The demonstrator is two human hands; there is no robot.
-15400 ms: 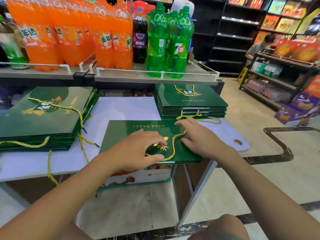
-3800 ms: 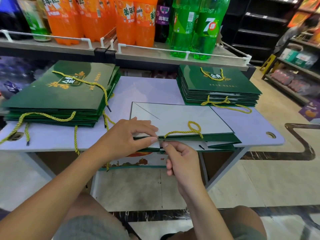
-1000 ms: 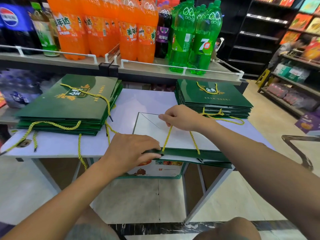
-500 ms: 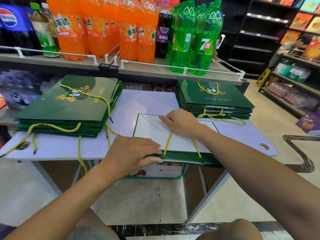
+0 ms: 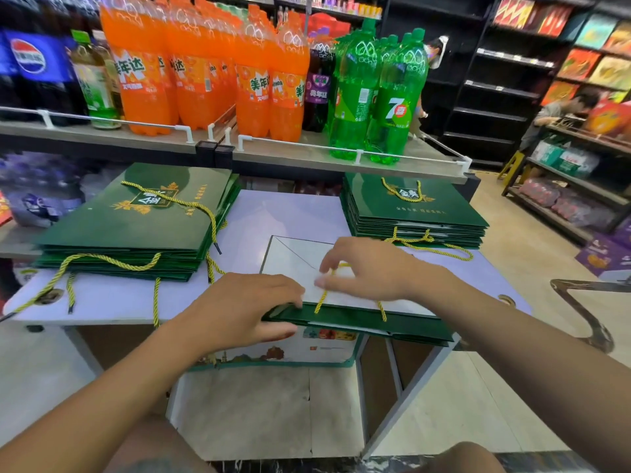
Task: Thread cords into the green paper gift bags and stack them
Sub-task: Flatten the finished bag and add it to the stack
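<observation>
A flat green gift bag lies at the table's front edge with its white inner panel facing up. A yellow cord loops over that panel. My left hand grips the bag's near left corner, thumb under the edge. My right hand hovers over the white panel, its fingers spread and slightly blurred, touching the cord loop. A tall stack of corded green bags lies on the left. A second stack of bags sits at the back right.
The white folding table stands against a shelf of orange soda bottles and green bottles. A printed box sits under the table. A seated person is at far right among shelves.
My right hand has slid back toward me over the white panel and spread its fingers, loosening its hold on the cord. My left hand stays on the bag's corner.
</observation>
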